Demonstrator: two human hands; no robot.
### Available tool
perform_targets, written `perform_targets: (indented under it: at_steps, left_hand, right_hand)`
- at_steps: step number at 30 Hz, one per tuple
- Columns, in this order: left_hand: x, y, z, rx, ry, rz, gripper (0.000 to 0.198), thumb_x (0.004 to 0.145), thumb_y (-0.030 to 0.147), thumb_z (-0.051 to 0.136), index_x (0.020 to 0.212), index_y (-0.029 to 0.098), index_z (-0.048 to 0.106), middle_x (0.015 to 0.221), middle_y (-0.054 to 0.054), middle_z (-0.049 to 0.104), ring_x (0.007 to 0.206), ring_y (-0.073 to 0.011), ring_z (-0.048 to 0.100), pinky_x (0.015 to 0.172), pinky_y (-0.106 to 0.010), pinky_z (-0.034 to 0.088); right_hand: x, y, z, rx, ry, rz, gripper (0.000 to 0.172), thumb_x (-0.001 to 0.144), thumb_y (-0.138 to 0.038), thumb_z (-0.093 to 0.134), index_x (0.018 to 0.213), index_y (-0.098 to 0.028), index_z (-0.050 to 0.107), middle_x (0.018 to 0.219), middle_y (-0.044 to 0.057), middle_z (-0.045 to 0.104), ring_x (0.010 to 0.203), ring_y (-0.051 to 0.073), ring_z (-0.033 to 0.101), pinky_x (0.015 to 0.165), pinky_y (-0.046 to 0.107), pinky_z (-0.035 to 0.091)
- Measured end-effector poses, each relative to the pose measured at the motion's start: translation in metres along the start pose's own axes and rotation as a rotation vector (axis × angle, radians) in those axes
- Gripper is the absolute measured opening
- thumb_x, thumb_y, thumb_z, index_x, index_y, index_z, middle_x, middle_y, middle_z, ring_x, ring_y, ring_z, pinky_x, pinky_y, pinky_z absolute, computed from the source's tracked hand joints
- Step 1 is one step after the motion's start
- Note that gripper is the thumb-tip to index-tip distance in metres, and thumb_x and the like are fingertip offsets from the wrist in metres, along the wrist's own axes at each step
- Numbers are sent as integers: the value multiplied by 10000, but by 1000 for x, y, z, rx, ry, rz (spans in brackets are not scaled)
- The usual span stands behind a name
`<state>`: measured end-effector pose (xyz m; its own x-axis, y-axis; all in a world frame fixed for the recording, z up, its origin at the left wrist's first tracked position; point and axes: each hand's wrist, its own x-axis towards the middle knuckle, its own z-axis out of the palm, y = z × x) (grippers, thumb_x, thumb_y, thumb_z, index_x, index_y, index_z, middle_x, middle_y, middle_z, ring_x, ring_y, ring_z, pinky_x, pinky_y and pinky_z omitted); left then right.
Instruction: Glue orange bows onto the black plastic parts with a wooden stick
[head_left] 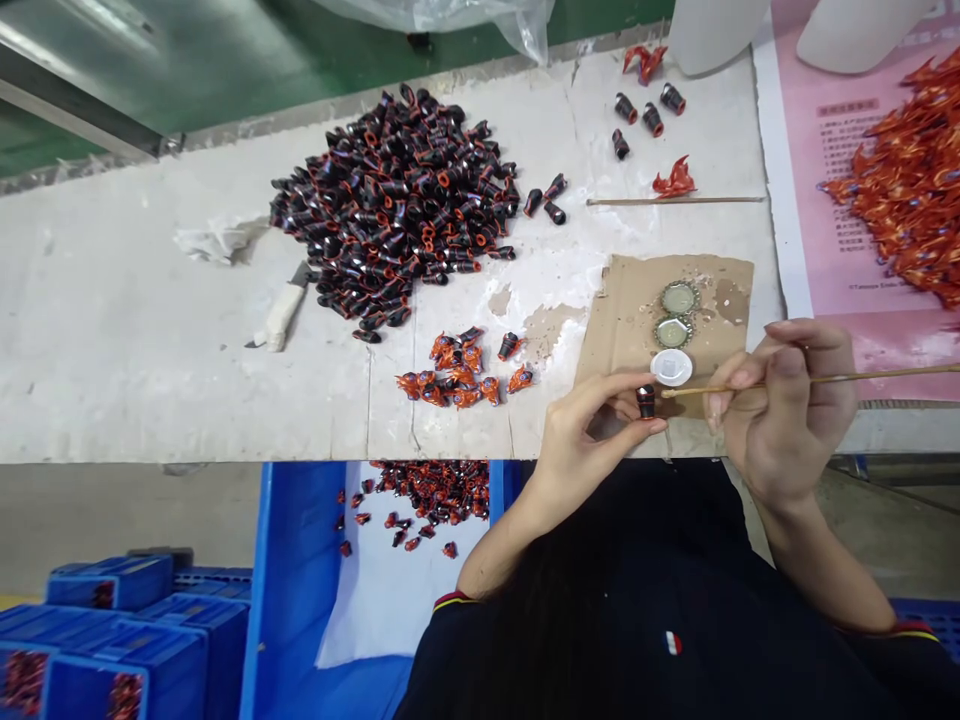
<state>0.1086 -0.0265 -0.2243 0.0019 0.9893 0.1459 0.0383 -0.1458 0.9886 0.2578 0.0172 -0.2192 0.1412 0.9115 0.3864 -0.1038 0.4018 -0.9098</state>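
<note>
Between thumb and fingers, my left hand pinches a small black cylindrical part with orange edges, held upright at the table's front edge. My right hand grips a thin wooden stick, its tip close beside the black part; whether they touch I cannot tell. Just behind the hands, a white cap and two bottle caps stand in a row on a piece of brown cardboard. To the left lies a small group of orange-and-black pieces.
A big heap of black parts covers the table's middle. Orange pieces are piled on a pink sheet at right. Another stick lies behind the cardboard. A wrapped blade lies left. Below stands a blue bin holding pieces.
</note>
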Motion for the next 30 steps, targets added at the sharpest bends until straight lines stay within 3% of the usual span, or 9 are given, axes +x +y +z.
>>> perform_targets:
  at_steps: [5, 10, 13, 17, 22, 26, 30]
  left_hand:
    - [4, 7, -5, 68, 53, 107, 277, 777, 170, 768, 1046, 219, 719, 911, -24, 655, 725, -86, 586, 683, -198, 529]
    - [0, 13, -5, -87, 75, -97, 232, 839, 168, 698, 1069, 201, 698, 1034, -52, 716, 853, -118, 687, 820, -236, 557]
    - [-3, 15, -4, -213, 73, -175, 189, 877, 203, 665, 1066, 200, 677, 994, -41, 744, 889, -138, 727, 861, -246, 569]
    - [-2, 15, -4, -155, 69, -122, 140, 884, 254, 666, 1010, 209, 707, 989, -41, 723, 868, -138, 709, 796, -244, 557]
    - [0, 13, -7, -34, 93, -41, 187, 832, 277, 732, 1017, 255, 748, 812, 0, 638, 763, -102, 611, 700, -209, 502]
    - [-1, 10, -6, -132, 55, -38, 209, 876, 268, 680, 1080, 268, 724, 854, 2, 654, 695, -73, 599, 657, -188, 513]
    - [-3, 10, -4, -132, 64, -66, 317, 814, 200, 744, 1123, 257, 701, 1042, -32, 706, 889, -121, 680, 799, -222, 557]
  right_hand:
    - [7, 0, -9, -59, 100, -51, 158, 934, -210, 543, 1008, -283, 663, 620, -32, 550, 449, 107, 500, 372, 253, 433]
    - [6, 5, -15, -127, 58, -73, 196, 930, -220, 562, 1073, -312, 662, 651, -49, 580, 512, 107, 575, 445, 253, 515]
    - [4, 6, -15, -161, 46, -108, 193, 944, -239, 551, 1099, -305, 645, 660, -63, 592, 528, 84, 585, 478, 222, 531]
    - [6, 4, -13, -100, 60, -98, 169, 945, -238, 557, 1081, -277, 648, 656, -66, 604, 512, 64, 560, 459, 194, 524]
    - [7, 4, -13, -48, 73, -60, 149, 943, -234, 562, 1059, -258, 652, 642, -60, 594, 519, 62, 551, 451, 179, 520]
    - [5, 7, -14, -169, -7, -102, 177, 940, -185, 554, 1088, -248, 631, 662, -65, 597, 517, 47, 581, 483, 164, 532]
    - [1, 10, -15, -234, -99, -104, 212, 913, -147, 578, 1102, -237, 617, 717, -52, 617, 552, 60, 621, 484, 169, 541]
